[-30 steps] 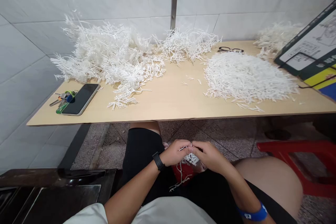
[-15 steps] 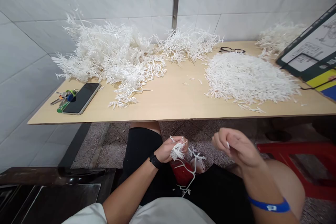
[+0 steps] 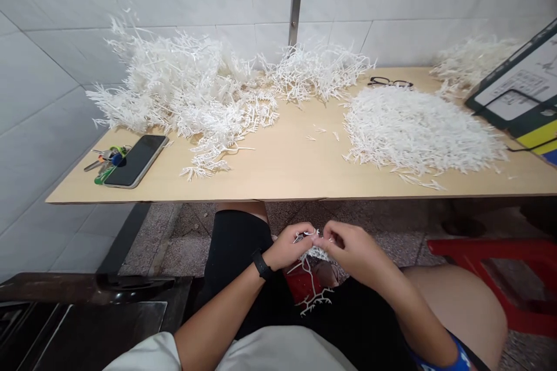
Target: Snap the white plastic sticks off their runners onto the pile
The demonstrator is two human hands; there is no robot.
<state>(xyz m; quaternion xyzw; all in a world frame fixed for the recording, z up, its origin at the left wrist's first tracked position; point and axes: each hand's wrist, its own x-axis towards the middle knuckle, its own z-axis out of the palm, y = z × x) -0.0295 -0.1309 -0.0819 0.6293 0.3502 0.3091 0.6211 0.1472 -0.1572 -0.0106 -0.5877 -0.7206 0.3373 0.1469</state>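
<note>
Over my lap, my left hand point(image 3: 290, 245) is closed around a white branched plastic sprue point(image 3: 319, 254), whose thin forked stems hang below the fingers. My right hand point(image 3: 351, 249) meets it from the right, thumb and fingertips pinched on the same cluster. The fingers partly cover the spot where both hands touch. Beyond them on the table, a large tangle of similar white branched pieces point(image 3: 183, 87) lies to the left. A flat heap of small loose white pieces point(image 3: 422, 130) spreads on the right.
The wooden table point(image 3: 287, 168) has its front edge just beyond my hands. On it lie a phone point(image 3: 137, 161), keys point(image 3: 111, 157), eyeglasses point(image 3: 390, 82), another white pile point(image 3: 474, 61) and a leaning printed box point(image 3: 522, 87). A red stool point(image 3: 461, 248) stands at the right.
My right hand has moved left from a spot apart, with a small white piece in its fingers, to the sprue at my left hand. That small piece is no longer visible.
</note>
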